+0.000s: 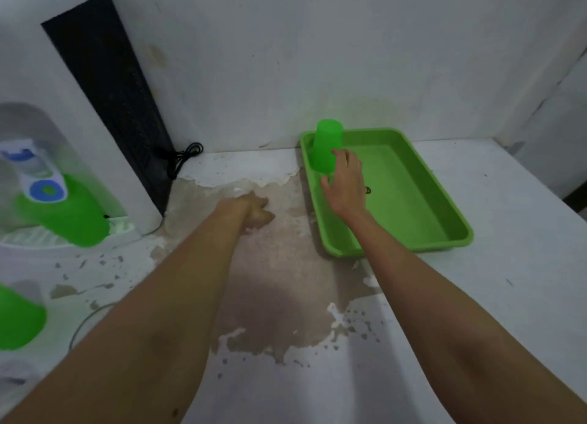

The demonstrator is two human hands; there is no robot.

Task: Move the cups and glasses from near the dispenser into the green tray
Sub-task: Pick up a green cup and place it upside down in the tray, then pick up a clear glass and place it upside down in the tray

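A green tray (444, 207) lies on the white counter at the right. One green cup (327, 145) stands upside down in the tray's far left corner. My right hand (346, 182) hovers right beside that cup with its fingers spread, and its fingertips are at the cup's side. My left hand (257, 212) rests on the worn patch of the counter with its fingers curled and nothing in it. Another green cup (71, 217) sits on the drip tray of the white dispenser (95, 156) at the left. A third green cup (19, 319) shows at the left edge.
A black cable (182, 156) lies coiled against the wall behind the dispenser. The counter (508, 264) has a peeled brown patch in the middle. Its right edge drops off past the tray.
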